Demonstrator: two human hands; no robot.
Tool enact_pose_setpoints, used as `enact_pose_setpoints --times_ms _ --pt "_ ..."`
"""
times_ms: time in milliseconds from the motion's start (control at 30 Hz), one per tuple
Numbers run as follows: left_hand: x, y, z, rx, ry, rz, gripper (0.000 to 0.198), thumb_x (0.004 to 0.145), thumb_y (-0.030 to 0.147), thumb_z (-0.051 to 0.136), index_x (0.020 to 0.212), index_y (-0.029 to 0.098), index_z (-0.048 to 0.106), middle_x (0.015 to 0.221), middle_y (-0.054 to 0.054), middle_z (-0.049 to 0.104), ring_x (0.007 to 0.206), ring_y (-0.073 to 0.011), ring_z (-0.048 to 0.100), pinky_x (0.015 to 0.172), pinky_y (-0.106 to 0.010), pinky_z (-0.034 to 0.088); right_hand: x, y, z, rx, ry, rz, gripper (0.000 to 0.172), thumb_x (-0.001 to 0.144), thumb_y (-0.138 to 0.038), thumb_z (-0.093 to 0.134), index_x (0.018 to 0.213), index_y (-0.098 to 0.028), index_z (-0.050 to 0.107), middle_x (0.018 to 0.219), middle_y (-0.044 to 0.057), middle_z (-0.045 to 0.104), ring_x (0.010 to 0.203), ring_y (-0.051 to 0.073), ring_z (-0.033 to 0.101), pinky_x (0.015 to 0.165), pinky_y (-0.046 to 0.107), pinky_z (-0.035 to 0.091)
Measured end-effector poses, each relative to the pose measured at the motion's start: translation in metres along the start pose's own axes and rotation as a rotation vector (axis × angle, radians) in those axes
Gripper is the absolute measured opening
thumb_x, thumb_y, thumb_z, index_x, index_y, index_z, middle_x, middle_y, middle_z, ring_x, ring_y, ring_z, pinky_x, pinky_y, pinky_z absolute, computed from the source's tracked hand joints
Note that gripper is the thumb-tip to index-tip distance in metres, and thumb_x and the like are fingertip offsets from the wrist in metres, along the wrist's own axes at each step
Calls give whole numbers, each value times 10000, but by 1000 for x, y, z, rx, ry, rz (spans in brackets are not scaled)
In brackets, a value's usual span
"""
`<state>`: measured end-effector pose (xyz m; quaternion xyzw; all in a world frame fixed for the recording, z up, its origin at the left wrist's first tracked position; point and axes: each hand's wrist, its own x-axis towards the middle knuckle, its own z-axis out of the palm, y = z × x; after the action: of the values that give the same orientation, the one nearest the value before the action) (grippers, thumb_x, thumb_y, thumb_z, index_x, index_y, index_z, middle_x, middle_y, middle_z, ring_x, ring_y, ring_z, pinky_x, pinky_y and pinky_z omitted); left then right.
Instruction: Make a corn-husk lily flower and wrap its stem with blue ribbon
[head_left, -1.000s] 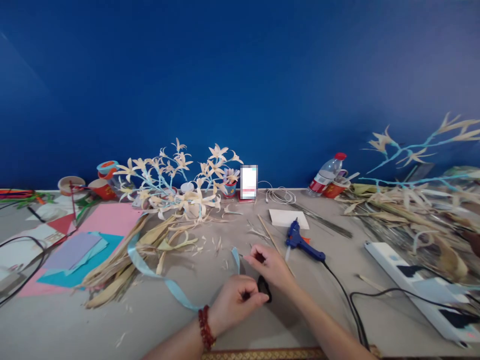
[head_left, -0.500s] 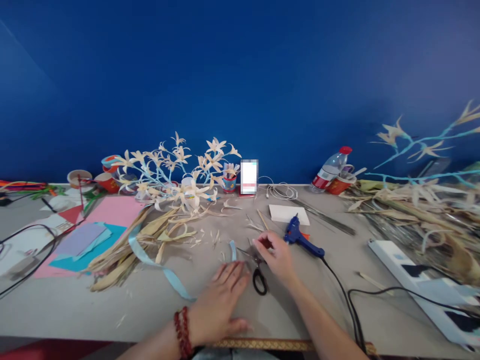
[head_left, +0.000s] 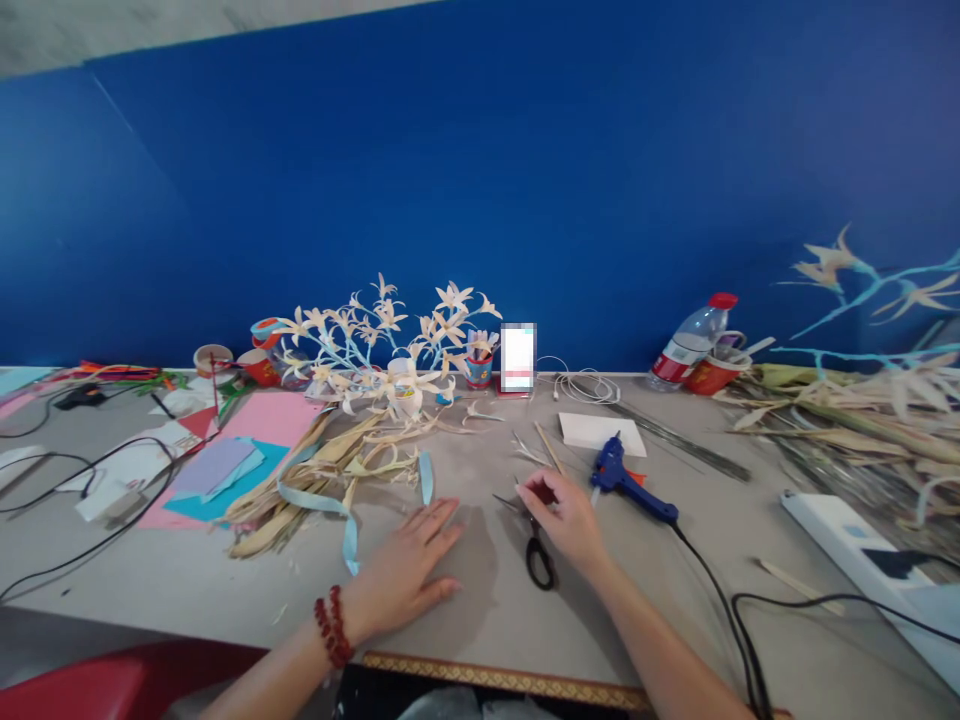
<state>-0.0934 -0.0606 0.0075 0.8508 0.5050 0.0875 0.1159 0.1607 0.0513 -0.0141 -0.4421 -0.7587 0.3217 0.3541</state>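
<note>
My left hand [head_left: 411, 560] lies flat on the table, palm down with fingers spread, a beaded bracelet at the wrist. Just beyond its fingertips is a short piece of light-blue ribbon [head_left: 426, 478]. A longer light-blue ribbon [head_left: 319, 503] curls beside it, running over a bundle of dry husk strips [head_left: 300, 495]. My right hand [head_left: 564, 522] has its fingers curled over black-handled scissors [head_left: 540, 566]. One handle loop shows below the hand and the blades stand apart; the other loop is hidden. A blue glue gun [head_left: 630, 482] lies right of that hand.
Behind stand husk flowers on blue stems [head_left: 367, 330], a cup of pens [head_left: 480, 365] and a phone [head_left: 517, 358]. A tilted bottle [head_left: 686, 345], power strip [head_left: 862, 560] and black cord [head_left: 709, 570] are on the right. Coloured paper [head_left: 225, 465] lies left.
My left hand has slid left over the table, and the short ribbon piece and small scraps have shifted left toward the husk bundle. My right hand stays by the scissors. The view has turned slightly left.
</note>
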Motion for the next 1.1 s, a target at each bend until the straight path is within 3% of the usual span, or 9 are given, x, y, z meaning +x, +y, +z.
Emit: enact_pose_setpoints --times_ms 167,300,433,533,700,933,1100 --pt "7 7 3 48 -12 -31 598 886 512 468 1407 232 383 1521 -135 330 1410 -302 246 1125 -562 186 1 2 -1 -12 4 -10 230 895 -388 502 752 -212 541 648 3 584 601 167 552 525 242 407" --pt "10 4 -4 27 65 30 444 924 408 444 1330 229 477 1433 -105 476 1355 -264 367 1144 -543 158 3 5 -3 -52 5 -33 274 928 -395 449 750 -208 540 638 -2 574 605 162 541 567 245 406" --pt "13 -2 -13 -30 166 87 383 932 284 441 1305 208 486 1272 -95 621 1183 -218 547 1129 -502 237 3 8 -1 -99 -14 -38 297 939 -399 435 749 -201 547 624 -5 572 591 158 529 560 242 382" --pt "21 -11 -19 -25 238 77 315 926 261 451 1221 216 554 1191 -85 663 1106 -218 587 1094 -497 295 3 10 2 -122 -11 -51 296 932 -396 447 737 -199 551 617 -4 567 596 162 527 568 247 374" --pt "62 -30 -26 127 220 -77 267 926 283 447 1118 223 623 1176 -67 650 1097 -195 567 970 -344 435 4 10 1 -140 -8 -56 281 928 -372 456 731 -199 555 618 -1 568 584 162 521 555 249 353" --pt "146 -49 -16 251 196 -197 245 873 144 468 1043 164 643 1069 -122 650 1070 -268 545 880 -389 448 5 6 -4 -179 -1 -82 267 926 -334 458 711 -197 540 623 0 567 591 159 528 557 240 348" --pt "161 -56 -9 319 143 -193 302 851 26 396 928 127 670 949 -151 672 1023 -288 562 825 -391 453 5 3 -6 -196 14 -108 270 927 -333 461 707 -193 530 634 2 567 604 155 532 551 232 344"
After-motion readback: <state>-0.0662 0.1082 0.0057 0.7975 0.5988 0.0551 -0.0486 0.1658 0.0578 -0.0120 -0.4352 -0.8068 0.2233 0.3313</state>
